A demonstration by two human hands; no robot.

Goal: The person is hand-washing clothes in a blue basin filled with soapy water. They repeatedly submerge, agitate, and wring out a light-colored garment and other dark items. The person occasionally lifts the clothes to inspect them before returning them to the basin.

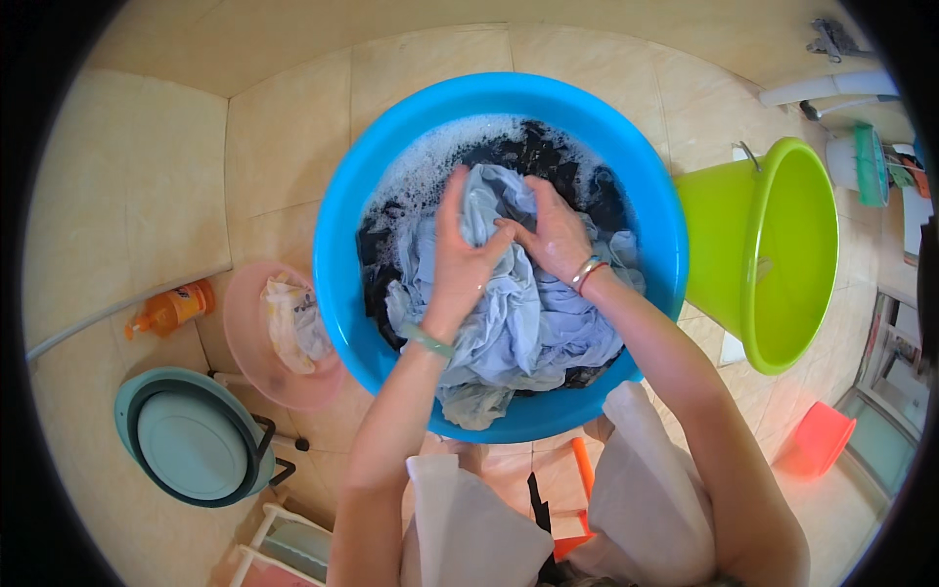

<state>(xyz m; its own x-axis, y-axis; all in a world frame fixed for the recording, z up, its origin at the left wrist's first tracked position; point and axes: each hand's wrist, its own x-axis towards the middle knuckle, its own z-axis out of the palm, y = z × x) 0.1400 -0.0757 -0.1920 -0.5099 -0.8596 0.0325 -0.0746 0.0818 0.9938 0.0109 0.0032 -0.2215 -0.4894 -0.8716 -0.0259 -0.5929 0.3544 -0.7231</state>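
A large blue tub (335, 264) holds soapy water with white suds (416, 176) and a heap of laundry. A wet light-blue garment (514, 323) lies bunched on top, its kind hidden by the folds. My left hand (464, 262) curls around the left side of a raised fold, a green bangle on its wrist. Gripping the same fold from the right is my right hand (558, 233), with thin bands on its wrist. The thumbs nearly meet in front of the fold. Dark clothes (533, 149) lie partly underwater behind and around the garment.
A lime-green bucket (709, 235) stands against the tub's right. On the left are a pink basin (249, 338) with light cloth inside, an orange bottle (176, 308) and a grey-green collapsible basin (191, 445). A red-orange container (820, 440) sits at lower right.
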